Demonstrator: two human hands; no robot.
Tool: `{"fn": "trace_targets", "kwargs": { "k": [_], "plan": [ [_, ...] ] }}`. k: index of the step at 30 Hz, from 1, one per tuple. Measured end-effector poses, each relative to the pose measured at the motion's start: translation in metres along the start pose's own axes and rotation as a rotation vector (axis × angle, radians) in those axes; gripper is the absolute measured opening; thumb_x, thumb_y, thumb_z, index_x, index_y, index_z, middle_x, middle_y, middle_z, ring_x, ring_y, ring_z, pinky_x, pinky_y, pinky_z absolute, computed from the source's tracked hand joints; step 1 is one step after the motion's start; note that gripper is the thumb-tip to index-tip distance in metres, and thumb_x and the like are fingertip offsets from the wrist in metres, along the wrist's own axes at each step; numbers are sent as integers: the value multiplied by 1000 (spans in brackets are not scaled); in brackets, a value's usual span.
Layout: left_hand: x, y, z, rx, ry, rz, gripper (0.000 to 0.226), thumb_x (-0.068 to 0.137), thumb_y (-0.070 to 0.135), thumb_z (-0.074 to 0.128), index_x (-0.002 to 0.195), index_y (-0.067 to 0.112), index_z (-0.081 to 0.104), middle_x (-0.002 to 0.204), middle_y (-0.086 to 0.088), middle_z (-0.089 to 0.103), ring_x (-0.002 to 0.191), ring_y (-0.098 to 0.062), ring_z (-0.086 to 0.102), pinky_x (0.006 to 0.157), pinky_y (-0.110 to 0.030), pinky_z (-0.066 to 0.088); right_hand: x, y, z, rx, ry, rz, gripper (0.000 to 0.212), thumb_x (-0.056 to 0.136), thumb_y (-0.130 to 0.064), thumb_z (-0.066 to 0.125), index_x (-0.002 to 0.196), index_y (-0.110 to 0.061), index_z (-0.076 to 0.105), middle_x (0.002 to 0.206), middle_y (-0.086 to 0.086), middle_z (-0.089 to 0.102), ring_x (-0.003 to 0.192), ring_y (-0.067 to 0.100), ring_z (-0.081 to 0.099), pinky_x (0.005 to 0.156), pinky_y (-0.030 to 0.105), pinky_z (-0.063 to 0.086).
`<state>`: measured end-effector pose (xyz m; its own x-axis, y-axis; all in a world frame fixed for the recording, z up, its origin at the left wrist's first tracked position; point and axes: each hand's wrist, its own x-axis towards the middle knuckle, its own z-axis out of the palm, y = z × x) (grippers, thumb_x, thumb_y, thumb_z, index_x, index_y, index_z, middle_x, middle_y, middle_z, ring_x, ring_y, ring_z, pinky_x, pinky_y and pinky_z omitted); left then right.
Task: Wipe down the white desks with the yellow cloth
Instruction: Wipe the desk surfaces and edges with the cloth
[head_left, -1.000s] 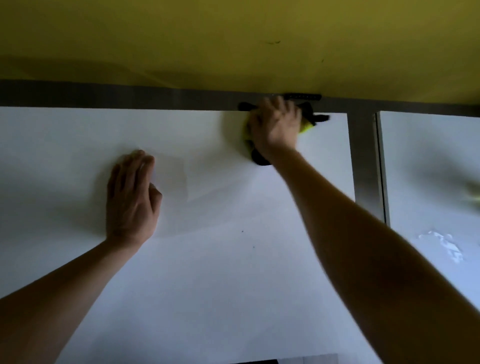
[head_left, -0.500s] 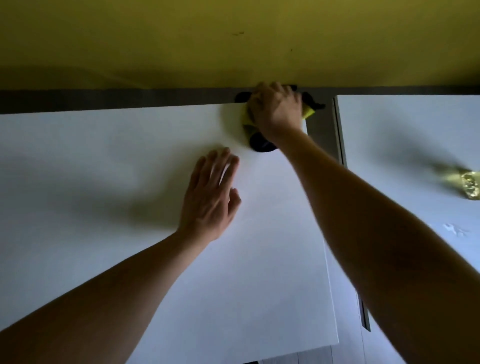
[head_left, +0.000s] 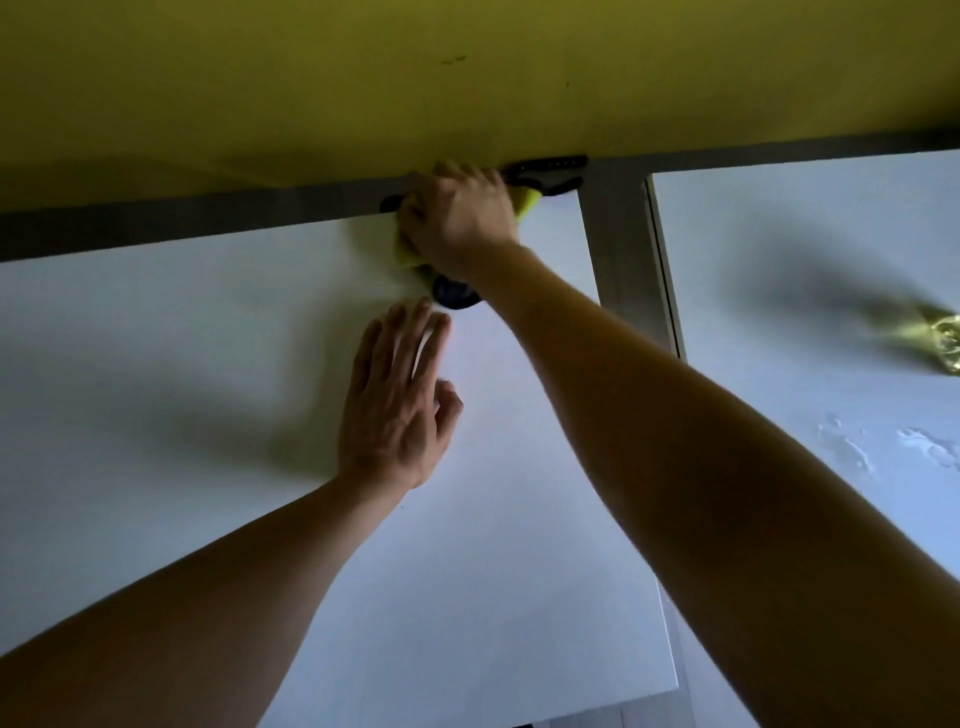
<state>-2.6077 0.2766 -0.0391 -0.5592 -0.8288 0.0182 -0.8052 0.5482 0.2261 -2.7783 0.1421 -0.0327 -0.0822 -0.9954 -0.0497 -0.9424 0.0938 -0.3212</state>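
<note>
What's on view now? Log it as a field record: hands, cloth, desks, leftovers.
right hand: grips yellow cloth at near desk's far edge
left hand: flat on near desk, fingers straight
second desk: to the right, across a grey gap
wet streaks: on second desk
black object: under right wrist, unclear
</note>
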Motion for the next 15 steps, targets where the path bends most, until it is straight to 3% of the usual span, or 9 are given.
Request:
{"fn": "trace_targets", "kwargs": {
  "k": [4, 7, 10, 15],
  "plan": [
    [0, 0, 3, -3, 36, 15, 61, 99, 25, 41, 158, 8, 38, 166, -15, 33, 155, -36, 29, 127, -51, 21, -11, 19, -4, -3, 79, 30, 37, 92, -47, 43, 111, -24, 64, 110, 7, 63, 105, 30, 59, 88, 37, 37],
    [1, 0, 3, 1, 69, 18, 61, 98, 23, 43, 157, 9, 39, 165, -14, 34, 154, -36, 29, 127, -51, 21, -23, 69, -18, 35, 158, 327, 37, 93, -45, 41, 110, -22, 63, 113, 9, 63, 106, 29, 58, 88, 38, 40],
    [1, 0, 5, 6, 73, 19, 60, 99, 26, 39, 157, 9, 39, 166, -15, 33, 155, -35, 26, 128, -50, 19, -39, 102, -30, 271, 206, 665, 34, 96, -42, 40, 108, -20, 63, 114, 11, 64, 103, 33, 60, 74, 34, 38],
    [-1, 1, 3, -5, 72, 21, 62, 98, 26, 40, 158, 10, 38, 167, -14, 31, 156, -36, 24, 129, -49, 17, -97, 74, -17, 297, 273, 760, 34, 99, -42, 41, 118, -18, 56, 110, 14, 61, 97, 36, 61, 72, 37, 38]
  ]
}}
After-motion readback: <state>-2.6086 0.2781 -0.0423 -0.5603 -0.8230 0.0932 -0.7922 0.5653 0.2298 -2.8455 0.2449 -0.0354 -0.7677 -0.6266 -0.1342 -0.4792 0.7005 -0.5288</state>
